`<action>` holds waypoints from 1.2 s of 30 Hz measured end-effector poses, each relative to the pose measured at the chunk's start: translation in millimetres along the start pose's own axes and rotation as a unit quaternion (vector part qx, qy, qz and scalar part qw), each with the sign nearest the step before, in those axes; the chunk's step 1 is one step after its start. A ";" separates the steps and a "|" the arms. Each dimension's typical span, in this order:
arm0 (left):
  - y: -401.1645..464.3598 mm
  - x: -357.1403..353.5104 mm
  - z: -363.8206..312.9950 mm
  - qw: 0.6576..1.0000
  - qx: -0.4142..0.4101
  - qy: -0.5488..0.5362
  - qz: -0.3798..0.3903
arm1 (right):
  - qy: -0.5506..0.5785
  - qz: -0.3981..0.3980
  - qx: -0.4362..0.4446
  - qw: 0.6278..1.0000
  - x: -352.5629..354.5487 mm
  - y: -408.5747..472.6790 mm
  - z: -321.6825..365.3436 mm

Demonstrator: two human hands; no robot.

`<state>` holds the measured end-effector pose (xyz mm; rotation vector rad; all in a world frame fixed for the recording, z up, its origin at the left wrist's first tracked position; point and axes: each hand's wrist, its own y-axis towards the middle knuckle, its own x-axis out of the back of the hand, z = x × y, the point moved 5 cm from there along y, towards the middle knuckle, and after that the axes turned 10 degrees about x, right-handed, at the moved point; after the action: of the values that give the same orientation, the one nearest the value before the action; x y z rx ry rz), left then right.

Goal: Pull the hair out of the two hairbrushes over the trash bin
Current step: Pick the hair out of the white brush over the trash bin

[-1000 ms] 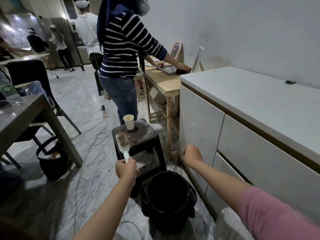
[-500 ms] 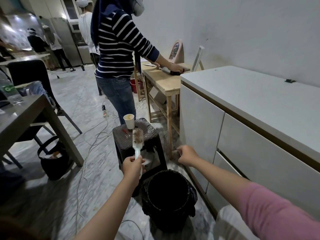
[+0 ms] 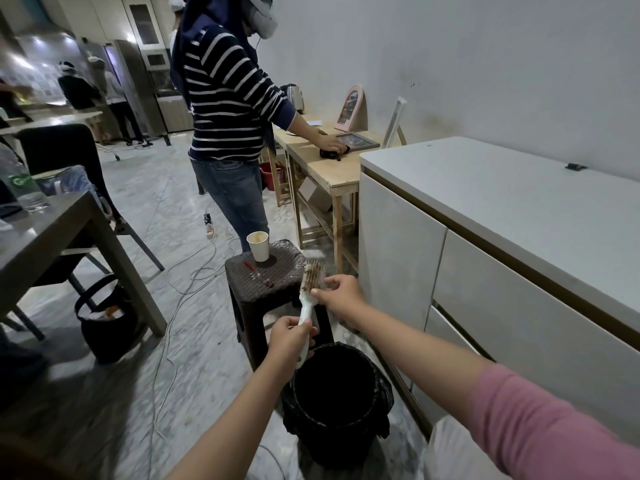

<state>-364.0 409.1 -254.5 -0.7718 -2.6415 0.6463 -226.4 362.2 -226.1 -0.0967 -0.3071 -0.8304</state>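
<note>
A white hairbrush [image 3: 309,289] with brown hair tangled in its bristles stands nearly upright, its handle gripped in my left hand [image 3: 290,341]. My right hand [image 3: 341,294] is at the brush head, fingertips pinching at the hair near the lower bristles. Both hands hover just beyond the far rim of the black-lined trash bin [image 3: 337,403] on the floor. A small red-handled thing [image 3: 258,273] lies on the dark stool [image 3: 266,282]; I cannot tell whether it is the second brush.
A paper cup [image 3: 258,245] stands on the stool. A white cabinet [image 3: 485,254] runs along the right. A person in a striped top [image 3: 228,109] stands at a wooden table [image 3: 332,171]. A grey table [image 3: 45,244], a black bag [image 3: 104,317] and floor cables [image 3: 187,282] lie left.
My left hand has carried the brush from the stool's left side toward the bin. My right hand has left the cabinet front and come in to the brush head.
</note>
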 end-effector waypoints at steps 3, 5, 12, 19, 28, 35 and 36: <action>-0.9 1.4 4.7 1.000 -0.004 0.011 0.000 | 0.055 -0.069 -0.051 0.995 -3.8 -1.2 -4.4; 0.4 2.7 8.5 1.000 -0.004 0.001 -0.001 | 0.049 -0.085 -0.065 0.993 -5.9 -2.2 -7.3; -0.1 4.9 11.0 1.000 -0.004 -0.010 -0.013 | 0.005 -0.065 -0.042 0.997 -5.3 -10.5 -10.0; -0.1 3.0 12.1 0.999 0.036 -0.030 -0.006 | 0.086 -0.043 -0.043 0.994 1.5 -23.6 -6.8; 0.7 3.1 12.0 0.991 0.084 -0.103 -0.016 | 0.439 -0.033 -0.132 0.888 3.1 -53.1 -7.0; 0.8 -1.9 8.1 0.989 0.098 -0.106 -0.019 | 0.522 -0.094 -0.111 0.841 33.3 -82.4 -4.2; 0.5 -2.4 7.4 0.989 0.102 -0.109 -0.017 | 0.536 -0.104 -0.103 0.831 39.5 -86.3 -0.6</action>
<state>-364.9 405.7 -261.4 -0.6259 -2.7168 1.0258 -265.0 275.9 -217.7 0.2143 0.8566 -1.0108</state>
